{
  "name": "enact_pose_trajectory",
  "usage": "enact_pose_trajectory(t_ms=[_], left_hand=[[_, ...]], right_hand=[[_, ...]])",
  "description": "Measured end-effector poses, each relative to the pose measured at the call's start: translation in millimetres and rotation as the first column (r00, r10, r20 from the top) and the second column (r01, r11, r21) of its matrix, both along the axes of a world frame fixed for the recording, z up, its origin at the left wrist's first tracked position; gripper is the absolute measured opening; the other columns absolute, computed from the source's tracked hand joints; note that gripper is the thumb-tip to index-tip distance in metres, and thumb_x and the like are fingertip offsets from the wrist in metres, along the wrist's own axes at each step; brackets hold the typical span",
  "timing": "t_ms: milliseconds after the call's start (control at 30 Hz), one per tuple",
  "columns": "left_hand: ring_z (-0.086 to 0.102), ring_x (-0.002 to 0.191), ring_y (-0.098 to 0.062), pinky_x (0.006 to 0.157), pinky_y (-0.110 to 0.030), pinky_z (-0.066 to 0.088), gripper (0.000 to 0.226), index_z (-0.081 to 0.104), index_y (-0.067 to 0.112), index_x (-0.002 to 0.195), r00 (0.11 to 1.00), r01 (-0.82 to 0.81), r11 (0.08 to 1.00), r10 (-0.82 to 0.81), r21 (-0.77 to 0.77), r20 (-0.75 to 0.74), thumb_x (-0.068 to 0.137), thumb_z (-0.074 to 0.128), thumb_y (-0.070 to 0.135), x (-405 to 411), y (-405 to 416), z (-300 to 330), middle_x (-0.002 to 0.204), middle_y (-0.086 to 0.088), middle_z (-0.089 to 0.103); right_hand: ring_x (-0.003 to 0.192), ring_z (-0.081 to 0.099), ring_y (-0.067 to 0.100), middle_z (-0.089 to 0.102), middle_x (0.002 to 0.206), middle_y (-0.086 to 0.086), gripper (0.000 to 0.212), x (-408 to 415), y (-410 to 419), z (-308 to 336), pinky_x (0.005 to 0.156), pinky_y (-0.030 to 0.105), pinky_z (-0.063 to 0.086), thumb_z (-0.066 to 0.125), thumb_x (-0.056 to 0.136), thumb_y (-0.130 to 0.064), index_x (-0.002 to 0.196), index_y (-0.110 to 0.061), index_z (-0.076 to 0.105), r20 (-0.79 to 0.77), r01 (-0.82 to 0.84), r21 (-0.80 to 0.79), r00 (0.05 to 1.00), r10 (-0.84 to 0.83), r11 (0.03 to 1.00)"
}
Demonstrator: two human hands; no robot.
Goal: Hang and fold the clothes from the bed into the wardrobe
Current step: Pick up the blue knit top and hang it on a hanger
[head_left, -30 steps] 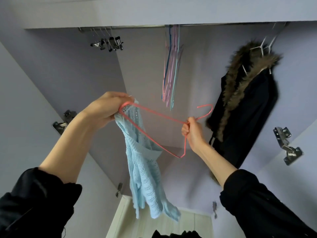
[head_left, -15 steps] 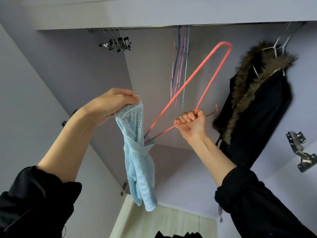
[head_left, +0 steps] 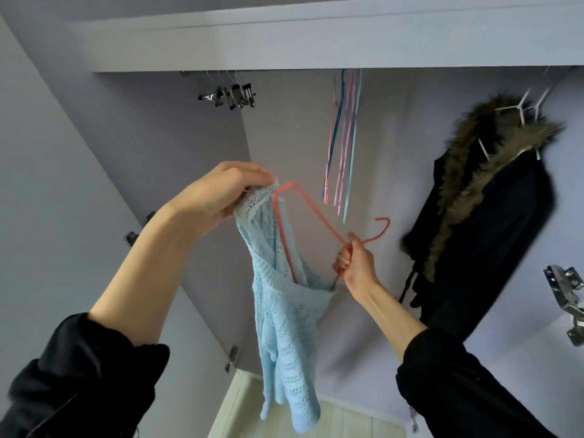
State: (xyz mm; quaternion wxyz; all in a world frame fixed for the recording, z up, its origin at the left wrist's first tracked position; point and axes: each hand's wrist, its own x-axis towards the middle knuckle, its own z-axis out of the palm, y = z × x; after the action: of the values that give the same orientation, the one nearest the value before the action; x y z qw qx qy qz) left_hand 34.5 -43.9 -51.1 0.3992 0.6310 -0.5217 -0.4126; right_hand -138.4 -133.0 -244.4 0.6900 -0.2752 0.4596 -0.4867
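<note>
Knit top [head_left: 286, 314]: pale blue, open lacy knit with ribbed edging; hangs limp and long, its lower end bunched into a rounded fold.
Top's upper edge: a ribbed strip pinched up high, the rest draping straight down from it.
Top's opening: a ribbed band curves across the middle, and the hanger's lower part goes down inside it.
Hanger [head_left: 311, 213]: thin coral-pink wire, tilted, one rounded shoulder up beside the top's raised edge, its hook pointing right and curling upward.
Wardrobe [head_left: 410, 128]: lilac-grey inside, open.
Rail: largely hidden behind the wardrobe's front panel.
</note>
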Motion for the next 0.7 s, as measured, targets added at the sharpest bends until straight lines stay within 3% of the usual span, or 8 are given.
enact_pose_trajectory(t_ms=[67, 133, 233, 333, 500, 600, 700], left_hand=[[0.058, 0.069, -0.011, 0.065, -0.019, 0.049, 0.018, 0.066, 0.015, 0.077, 0.997, -0.063, 0.998, 0.064, -0.009, 0.041, 0.092, 0.055, 0.015, 9.6, 0.0, -1.2, 0.075, 0.002, 0.062], [0.059, 0.076, -0.012, 0.076, -0.027, 0.05, 0.017, 0.067, 0.02, 0.078, 0.962, -0.168, 0.986, 0.169, -0.025, 0.212, 0.091, 0.057, 0.016, 22.6, -3.3, -8.8, 0.081, 0.001, 0.064], [0.049, 0.066, -0.015, 0.068, -0.026, 0.04, 0.026, 0.059, 0.021, 0.065, 0.798, -0.265, 0.963, 0.253, -0.058, 0.547, 0.09, 0.055, 0.016, 42.3, -8.7, -30.0, 0.067, 0.002, 0.055], [0.045, 0.069, -0.024, 0.063, -0.027, 0.034, 0.031, 0.052, 0.009, 0.061, 0.667, -0.292, 0.957, 0.208, -0.006, 0.716, 0.091, 0.052, 0.017, 53.8, -11.2, -54.8, 0.064, -0.007, 0.049], [0.056, 0.084, -0.03, 0.074, -0.032, 0.043, 0.021, 0.065, 0.005, 0.085, 0.639, -0.293, 0.956, 0.193, 0.003, 0.745, 0.09, 0.055, 0.022, 49.4, -20.8, -77.6, 0.085, -0.012, 0.062], [0.056, 0.083, -0.032, 0.075, -0.035, 0.045, 0.02, 0.062, 0.006, 0.079, 0.64, -0.275, 0.961, 0.191, -0.01, 0.744, 0.09, 0.056, 0.021, 40.0, -26.2, -84.1, 0.083, -0.014, 0.062], [0.055, 0.081, -0.035, 0.069, -0.035, 0.041, 0.027, 0.055, 0.008, 0.065, 0.645, -0.336, 0.938, 0.293, -0.083, 0.706, 0.091, 0.053, 0.018, 44.1, -27.2, -83.3, 0.074, -0.012, 0.058]], right_hand=[[0.04, 0.019, 0.01, 0.023, 0.04, -0.008, 0.049, -12.7, -1.1, -12.7, 0.05, 0.028, 0.016, 0.044, 0.098, -0.032, 0.055, -0.02, 0.024, -0.304, -0.044, -0.093, 0.952, 0.013, 0.995], [0.045, 0.025, 0.01, 0.029, 0.045, -0.008, 0.05, -26.6, -1.7, -17.9, 0.051, 0.028, 0.021, 0.044, 0.098, -0.038, 0.055, -0.019, 0.029, -0.493, -0.108, -0.182, 0.87, 0.004, 0.977], [0.056, 0.034, 0.013, 0.037, 0.057, -0.003, 0.045, -42.1, -3.0, -7.4, 0.059, 0.03, 0.029, 0.044, 0.098, -0.038, 0.059, -0.017, 0.036, -0.642, -0.214, -0.299, 0.766, -0.03, 0.93], [0.058, 0.035, 0.015, 0.036, 0.056, -0.002, 0.043, -47.9, -3.8, 8.4, 0.057, 0.028, 0.028, 0.044, 0.099, -0.031, 0.06, -0.015, 0.035, -0.753, -0.364, -0.381, 0.655, -0.057, 0.85], [0.05, 0.033, 0.013, 0.033, 0.051, -0.004, 0.044, -43.6, 2.2, 27.2, 0.059, 0.03, 0.023, 0.049, 0.097, -0.026, 0.057, -0.017, 0.033, -0.871, -0.575, -0.408, 0.478, -0.114, 0.709], [0.057, 0.034, 0.023, 0.033, 0.053, -0.003, 0.046, -33.9, 4.9, 38.6, 0.064, 0.037, 0.032, 0.048, 0.097, -0.03, 0.057, -0.017, 0.031, -0.919, -0.683, -0.354, 0.383, -0.099, 0.639], [0.062, 0.038, 0.026, 0.036, 0.055, -0.002, 0.047, -32.3, 3.4, 43.4, 0.067, 0.039, 0.038, 0.046, 0.097, -0.034, 0.056, -0.015, 0.033, -0.945, -0.72, -0.294, 0.317, -0.078, 0.628]])
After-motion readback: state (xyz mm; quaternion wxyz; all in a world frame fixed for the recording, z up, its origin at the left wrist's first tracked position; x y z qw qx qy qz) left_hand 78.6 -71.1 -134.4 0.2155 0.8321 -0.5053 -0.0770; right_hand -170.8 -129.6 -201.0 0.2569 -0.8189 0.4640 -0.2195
